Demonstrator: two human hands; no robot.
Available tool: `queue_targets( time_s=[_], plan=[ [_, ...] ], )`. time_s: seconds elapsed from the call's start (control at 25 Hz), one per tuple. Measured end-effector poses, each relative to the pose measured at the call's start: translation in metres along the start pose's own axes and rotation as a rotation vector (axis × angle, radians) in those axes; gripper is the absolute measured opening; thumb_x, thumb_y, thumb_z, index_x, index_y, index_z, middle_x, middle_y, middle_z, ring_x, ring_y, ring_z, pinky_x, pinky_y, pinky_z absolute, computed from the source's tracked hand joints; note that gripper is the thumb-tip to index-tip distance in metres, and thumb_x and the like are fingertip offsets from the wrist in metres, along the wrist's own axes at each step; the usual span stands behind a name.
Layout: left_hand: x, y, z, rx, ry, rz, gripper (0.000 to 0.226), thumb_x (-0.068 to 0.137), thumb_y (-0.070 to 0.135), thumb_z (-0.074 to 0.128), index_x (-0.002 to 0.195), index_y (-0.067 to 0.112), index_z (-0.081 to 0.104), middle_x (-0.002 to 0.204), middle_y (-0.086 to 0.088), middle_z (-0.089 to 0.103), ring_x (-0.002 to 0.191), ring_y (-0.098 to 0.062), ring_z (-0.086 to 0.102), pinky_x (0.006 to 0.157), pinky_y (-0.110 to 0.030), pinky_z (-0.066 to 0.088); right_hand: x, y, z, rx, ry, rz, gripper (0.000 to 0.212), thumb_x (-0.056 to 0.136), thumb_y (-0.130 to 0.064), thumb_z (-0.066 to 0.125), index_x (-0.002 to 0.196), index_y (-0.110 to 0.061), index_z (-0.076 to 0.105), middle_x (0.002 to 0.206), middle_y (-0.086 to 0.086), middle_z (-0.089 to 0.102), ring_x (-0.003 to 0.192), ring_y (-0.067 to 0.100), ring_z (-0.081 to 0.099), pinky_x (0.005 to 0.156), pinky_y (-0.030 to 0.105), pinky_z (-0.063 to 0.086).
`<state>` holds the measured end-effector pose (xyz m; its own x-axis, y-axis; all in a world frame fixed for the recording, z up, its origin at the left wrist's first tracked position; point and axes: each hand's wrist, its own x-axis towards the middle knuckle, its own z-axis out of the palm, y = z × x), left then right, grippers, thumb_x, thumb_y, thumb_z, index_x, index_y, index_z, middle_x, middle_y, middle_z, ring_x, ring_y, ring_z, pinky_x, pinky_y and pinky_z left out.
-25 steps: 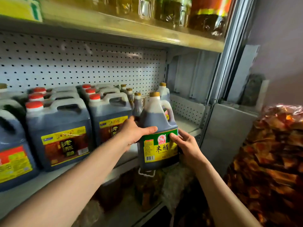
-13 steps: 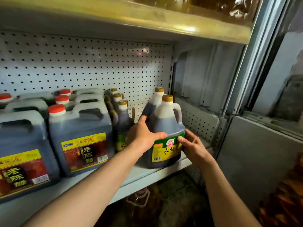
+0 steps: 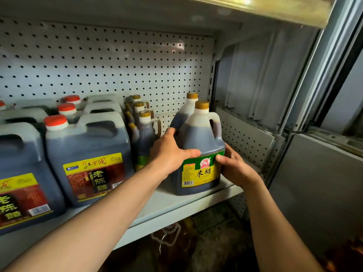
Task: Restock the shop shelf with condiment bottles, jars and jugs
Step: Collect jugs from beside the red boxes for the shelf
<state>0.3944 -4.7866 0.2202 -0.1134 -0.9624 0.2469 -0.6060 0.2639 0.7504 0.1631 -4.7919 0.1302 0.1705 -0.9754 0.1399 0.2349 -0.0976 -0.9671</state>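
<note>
Upright near the shelf's [image 3: 157, 205] right front corner: gold-capped vinegar jug [image 3: 198, 154], gripped by left hand [image 3: 169, 154] and right hand [image 3: 233, 165], fingers curled round its sides. Directly behind, one matching jug [image 3: 184, 112], half hidden. Leftward, about five small bottles [image 3: 144, 132], then red-capped jugs [image 3: 86, 154], four caps countable, leftmost cropped.

red-capped jugs [image 3: 86, 154]: 5 visible | gold-capped jugs [image 3: 200, 146]: 2 | small gold-capped bottles [image 3: 144, 134]: several

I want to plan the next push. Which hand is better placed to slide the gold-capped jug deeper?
Probably the right hand: it holds the jug at its front corner; the left hand wraps the side.
</note>
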Motion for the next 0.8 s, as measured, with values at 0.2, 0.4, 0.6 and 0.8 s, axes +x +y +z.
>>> queue_targets(
  time_s=[0.2, 0.4, 0.6, 0.8],
  plan=[
    [0.011, -0.003, 0.000, -0.002, -0.011, -0.007, 0.084, 0.060, 0.048, 0.089, 0.130, 0.024, 0.050, 0.131, -0.001, 0.061, 0.112, -0.025, 0.060, 0.090, -0.039, 0.052, 0.009, 0.002, -0.002, -0.055, 0.039, -0.018, 0.102, 0.065, -0.031, 0.093, 0.146, -0.004, 0.037, 0.145, 0.033, 0.043, 0.126, 0.039, 0.052, 0.111, 0.059, 0.036],
    [0.020, -0.005, -0.002, 0.000, -0.020, 0.004, 0.086, 0.062, 0.048, 0.088, 0.134, 0.023, 0.048, 0.135, -0.001, 0.058, 0.116, -0.025, 0.057, 0.092, -0.037, 0.050, 0.016, 0.000, -0.003, -0.069, 0.044, -0.011, 0.108, 0.059, -0.035, 0.095, 0.146, -0.007, 0.037, 0.136, 0.023, 0.056, 0.122, 0.033, 0.057, 0.105, 0.048, 0.046],
    [0.028, -0.006, -0.001, 0.026, -0.031, 0.003, 0.087, 0.065, 0.049, 0.086, 0.137, 0.021, 0.044, 0.137, -0.003, 0.056, 0.120, -0.027, 0.055, 0.092, -0.037, 0.049, 0.023, -0.006, -0.002, -0.116, 0.043, -0.003, 0.102, 0.057, -0.037, 0.097, 0.140, -0.014, 0.043, 0.129, 0.012, 0.064, 0.118, 0.028, 0.062, 0.099, 0.040, 0.054],
    [0.027, -0.004, -0.001, 0.096, -0.036, 0.023, 0.090, 0.066, 0.053, 0.083, 0.138, 0.019, 0.042, 0.139, -0.005, 0.054, 0.122, -0.029, 0.054, 0.095, -0.040, 0.049, 0.017, -0.023, -0.004, -0.319, 0.034, -0.025, 0.101, 0.058, -0.043, 0.095, 0.142, -0.022, 0.042, 0.137, 0.003, 0.060, 0.129, 0.024, 0.055, 0.100, 0.037, 0.052]
  ],
)
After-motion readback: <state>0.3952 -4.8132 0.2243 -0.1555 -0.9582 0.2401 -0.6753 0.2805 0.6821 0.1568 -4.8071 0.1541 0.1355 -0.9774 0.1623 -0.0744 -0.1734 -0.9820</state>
